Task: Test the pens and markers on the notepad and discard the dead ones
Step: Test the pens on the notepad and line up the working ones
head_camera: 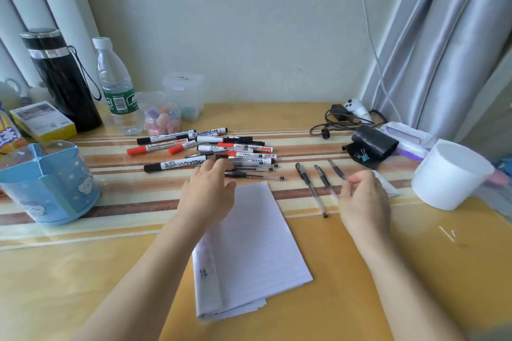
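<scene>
So the notepad (249,243) sits right in the middle of the surface (83,271), angled a bit, top lined page mostly blank with some small scribbles near its left edge. Just past its top edge there's the big pile of pens and markers (221,151), a mess of red- and black-capped whiteboard markers plus some thin clear gel pens, all lying flat and overlapping. The left hand (207,196) reaches over the pad's top left corner, fingers (219,167) stretched out fairly straight and a little spread, with the tips at the near edge of the pile. It isn't gripping anything, and I honestly can't tell if it's touching a pen or just above them. To the right of the pad two black pens (307,180) lie side by side, roughly parallel and apart from the pile. The right hand (365,199) is just beside those, fingers curled in and narrow, and it looks like they're pinching the lower end of a third pen (336,169), which pokes out up and to the left; it's kinda blurry there. Further right stands a white tub (443,188), and at the left edge a blue pen holder (55,194). A black flask (63,86) and a water bottle (117,86) stand at the back left.
</scene>
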